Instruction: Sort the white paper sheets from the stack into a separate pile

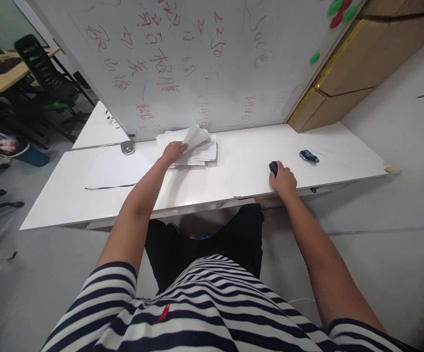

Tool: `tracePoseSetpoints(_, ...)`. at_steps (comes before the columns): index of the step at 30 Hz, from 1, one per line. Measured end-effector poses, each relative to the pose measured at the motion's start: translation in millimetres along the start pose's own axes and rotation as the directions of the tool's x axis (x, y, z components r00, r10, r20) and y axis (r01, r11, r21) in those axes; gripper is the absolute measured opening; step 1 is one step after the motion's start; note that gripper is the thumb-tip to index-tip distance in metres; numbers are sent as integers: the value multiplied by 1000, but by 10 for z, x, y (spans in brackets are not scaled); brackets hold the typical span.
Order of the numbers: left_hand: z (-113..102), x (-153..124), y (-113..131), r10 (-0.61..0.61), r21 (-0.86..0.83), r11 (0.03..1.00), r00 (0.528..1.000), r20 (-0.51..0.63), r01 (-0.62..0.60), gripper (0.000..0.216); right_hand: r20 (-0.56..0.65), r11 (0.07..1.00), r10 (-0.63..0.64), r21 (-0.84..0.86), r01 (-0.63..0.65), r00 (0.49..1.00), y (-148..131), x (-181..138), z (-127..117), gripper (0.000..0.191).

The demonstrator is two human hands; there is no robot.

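Observation:
My left hand [173, 152] pinches the near corner of some lifted paper sheets [196, 138], which bend up off a stack of papers [201, 155]. The stack lies on the white table [234, 168], close against the whiteboard. To the right, my right hand [284, 181] is closed around a small black object [273, 168] near the table's front edge. Most of that object is hidden by the fingers, so its kind is unclear. A dark blue, shiny item [309, 156] lies on the table beyond my right hand.
A whiteboard [226, 88] with red writing stands along the table's back edge. Brown cardboard boxes [307, 110] are at the back right, beside a wall. A rounded grey device [127, 147] and a white sheet with a black edge [115, 171] lie left. An office chair [41, 68] stands beyond.

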State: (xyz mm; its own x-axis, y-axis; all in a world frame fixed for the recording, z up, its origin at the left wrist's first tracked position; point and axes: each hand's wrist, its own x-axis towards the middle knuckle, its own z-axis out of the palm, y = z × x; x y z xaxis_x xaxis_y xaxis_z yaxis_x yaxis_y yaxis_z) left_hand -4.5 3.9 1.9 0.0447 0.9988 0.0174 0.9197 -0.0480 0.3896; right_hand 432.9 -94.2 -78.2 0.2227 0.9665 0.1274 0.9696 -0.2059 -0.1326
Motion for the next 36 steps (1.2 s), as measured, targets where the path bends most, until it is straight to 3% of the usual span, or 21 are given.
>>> tracePoseSetpoints(8,39,-37,21,-95,16,995,987,-129,98,40,-20,1000,15,24,-14,1000,-11,-12,12,58)
tracePoseSetpoints(11,-20,-88,92,-91,61,992,969,-231,108,37,0,999,29,43,-29,1000,0,28,13,59)
tracePoseSetpoints(15,-106,-410,375,122,129,988,919,-374,-79,40,-33,994,58,93,-55,998,-103,-55,-146,63)
tracePoseSetpoints(18,27,-976,673,325,112,945,912,-249,-306,35,-152,970,82,238,-44,985,-363,-463,-327,70)
tracePoseSetpoints(20,244,-1441,843,390,92,920,914,-109,-382,31,-100,853,114,520,-45,988,-589,-883,-386,66)
tracePoseSetpoints(22,502,-1870,953,420,119,900,907,18,-419,26,150,534,79,829,-168,986,-791,-1296,-368,63)
tracePoseSetpoints(24,728,-2193,994,420,119,897,904,79,-427,25,428,222,-75,888,-403,901,-922,-1583,-294,64)
tracePoseSetpoints(26,880,-2390,981,407,100,905,910,83,-414,27,563,45,-194,823,-566,803,-971,-1695,-203,65)
tracePoseSetpoints(29,976,-2511,917,372,73,924,926,61,-376,31,608,-66,-241,767,-638,756,-952,-1628,-105,58)
tracePoseSetpoints(32,980,-2546,840,340,45,939,939,43,-342,36,612,-89,-278,751,-654,740,-929,-1510,-58,45)
tracePoseSetpoints(36,894,-2629,687,341,-66,939,939,50,-337,55,580,-52,-228,795,-605,782,-932,-1494,4,48)
